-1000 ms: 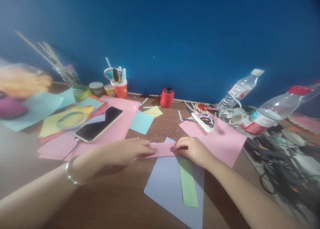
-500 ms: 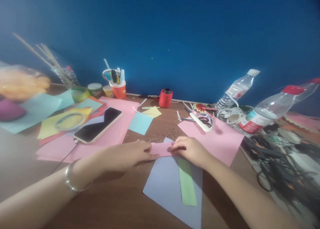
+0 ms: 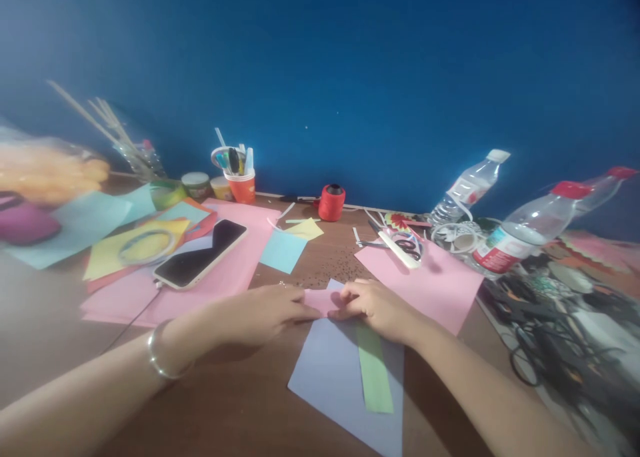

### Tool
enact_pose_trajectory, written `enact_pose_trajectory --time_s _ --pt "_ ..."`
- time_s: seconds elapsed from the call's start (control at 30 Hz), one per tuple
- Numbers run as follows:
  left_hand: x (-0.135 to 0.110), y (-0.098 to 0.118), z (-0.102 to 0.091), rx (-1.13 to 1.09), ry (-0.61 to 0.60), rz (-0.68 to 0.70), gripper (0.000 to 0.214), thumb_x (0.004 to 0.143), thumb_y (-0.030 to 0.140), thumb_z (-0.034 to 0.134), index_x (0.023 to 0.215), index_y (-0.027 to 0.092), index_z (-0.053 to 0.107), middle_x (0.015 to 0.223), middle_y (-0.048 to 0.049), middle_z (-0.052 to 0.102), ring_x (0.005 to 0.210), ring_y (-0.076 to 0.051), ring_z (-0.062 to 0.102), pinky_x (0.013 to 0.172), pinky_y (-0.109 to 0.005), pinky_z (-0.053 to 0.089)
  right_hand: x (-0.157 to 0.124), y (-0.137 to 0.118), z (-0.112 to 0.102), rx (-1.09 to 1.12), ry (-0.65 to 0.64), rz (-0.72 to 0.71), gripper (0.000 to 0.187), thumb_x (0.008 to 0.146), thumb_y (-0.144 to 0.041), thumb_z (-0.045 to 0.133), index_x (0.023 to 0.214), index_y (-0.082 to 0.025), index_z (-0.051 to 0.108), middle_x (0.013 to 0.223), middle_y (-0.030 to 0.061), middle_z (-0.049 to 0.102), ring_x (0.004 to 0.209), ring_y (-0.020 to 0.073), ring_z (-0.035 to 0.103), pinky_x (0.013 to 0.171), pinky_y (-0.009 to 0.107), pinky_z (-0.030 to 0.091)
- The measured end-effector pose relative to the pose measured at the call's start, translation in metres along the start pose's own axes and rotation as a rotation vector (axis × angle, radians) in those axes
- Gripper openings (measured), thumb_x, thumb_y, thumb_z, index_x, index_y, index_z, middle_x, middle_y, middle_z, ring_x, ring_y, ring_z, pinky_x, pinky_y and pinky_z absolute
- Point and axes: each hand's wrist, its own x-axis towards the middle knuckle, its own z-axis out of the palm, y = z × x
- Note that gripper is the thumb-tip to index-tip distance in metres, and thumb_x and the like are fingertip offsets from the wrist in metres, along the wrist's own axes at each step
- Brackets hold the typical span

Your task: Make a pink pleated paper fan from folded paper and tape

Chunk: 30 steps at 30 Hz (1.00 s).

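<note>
A narrow pink paper strip [image 3: 321, 302] stretches between my two hands, over the upper part of a lavender paper sheet [image 3: 325, 384]. My left hand [image 3: 265, 312] pinches its left end, thumb below and fingers above. At the other end my right hand [image 3: 380, 308] grips the strip with bent fingers, which hide that end. A green paper strip [image 3: 375, 370] lies on the lavender sheet, its top partly under my right hand. Just beyond the hands, small dark specks are scattered on the brown table [image 3: 225, 404].
At left, a phone [image 3: 200, 254] rests on pink and coloured papers, near a cup of pens [image 3: 243, 185]. A red thread spool [image 3: 331, 202] stands at the back. Scissors [image 3: 407, 247] lie on pink paper at right, before bottles [image 3: 525, 234] and tangled black cables [image 3: 545, 337].
My right hand's fingers have shifted left along the pink strip, so less of it shows. My left hand keeps its hold. The view has tilted slightly.
</note>
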Motion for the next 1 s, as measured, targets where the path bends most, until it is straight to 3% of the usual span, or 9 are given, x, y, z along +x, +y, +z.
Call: enact_pose_trajectory --time_s 0.2,0.33,0.47,0.63,0.73,0.83,0.9,1.0 --pt "0.01 0.003 0.014 0.011 0.033 -0.066 0.032 0.088 0.028 0.04 0.116 0.035 0.053 0.092 -0.001 0.058 0.084 -0.018 0.056 0.071 -0.028 0.041 -0.002 0.001 0.0 0.109 0.056 0.012 0.024 0.088 -0.029 0.046 0.103 -0.036 0.064 0.088 -0.0008 0.063 0.081 0.0139 0.053 0.075 0.027 0.039" --pt "0.009 -0.005 0.022 0.058 0.049 -0.033 0.036 0.089 0.025 0.038 0.122 0.038 0.046 0.091 0.0005 0.056 0.082 -0.016 0.055 0.069 -0.026 0.041 -0.001 0.003 0.001 0.07 0.056 -0.006 0.022 0.087 -0.03 0.048 0.095 -0.033 0.068 0.087 -0.0006 0.063 0.079 0.0144 0.053 0.073 0.027 0.039" --pt "0.005 -0.006 0.022 0.227 0.014 0.049 0.053 0.085 0.011 0.034 0.13 0.038 0.034 0.091 -0.0012 0.054 0.073 -0.016 0.053 0.062 -0.026 0.041 -0.002 0.005 0.001 0.024 0.055 -0.014 0.023 0.087 -0.027 0.048 0.088 -0.031 0.07 0.086 0.0 0.063 0.078 0.0145 0.053 0.072 0.028 0.038" --pt "0.004 0.003 0.015 0.314 -0.027 0.061 0.076 0.072 -0.003 0.036 0.136 0.035 0.021 0.096 -0.0033 0.053 0.076 -0.017 0.053 0.064 -0.027 0.042 -0.003 0.001 0.001 -0.03 0.032 -0.027 0.03 0.086 -0.017 0.047 0.097 -0.036 0.067 0.092 -0.0021 0.062 0.078 0.0135 0.05 0.072 0.028 0.037" --pt "0.003 0.006 0.013 0.298 -0.034 0.061 0.075 0.071 -0.004 0.036 0.135 0.035 0.026 0.098 -0.0038 0.053 0.076 -0.017 0.053 0.064 -0.027 0.041 -0.004 0.001 -0.002 -0.067 0.014 -0.015 0.024 0.086 -0.023 0.05 0.092 -0.036 0.069 0.089 -0.0013 0.062 0.077 0.0149 0.049 0.07 0.03 0.036" --pt "0.002 0.005 0.011 0.226 0.003 0.063 0.065 0.075 -0.001 0.036 0.129 0.034 0.037 0.099 -0.0039 0.054 0.078 -0.016 0.053 0.066 -0.027 0.041 -0.009 0.009 -0.009 -0.075 0.0 0.043 0.025 0.081 -0.016 0.053 0.075 -0.031 0.072 0.079 0.0004 0.062 0.076 0.0158 0.048 0.065 0.029 0.036" --pt "-0.001 0.004 0.007 0.132 0.015 0.062 0.05 0.079 0.003 0.036 0.117 0.031 0.051 0.097 -0.0033 0.055 0.079 -0.015 0.054 0.07 -0.026 0.041 -0.014 0.017 -0.014 -0.073 0.004 0.091 0.03 0.078 -0.009 0.052 0.071 -0.03 0.072 0.078 0.0002 0.062 0.077 0.0159 0.048 0.065 0.028 0.036" --pt "-0.007 0.001 0.0 0.013 0.036 0.031 0.034 0.082 0.009 0.039 0.094 0.028 0.063 0.092 -0.0008 0.059 0.077 -0.013 0.056 0.073 -0.024 0.041 -0.019 0.026 -0.02 -0.082 -0.004 0.127 0.026 0.079 -0.015 0.054 0.072 -0.032 0.073 0.076 -0.0006 0.063 0.075 0.0162 0.048 0.065 0.03 0.035"
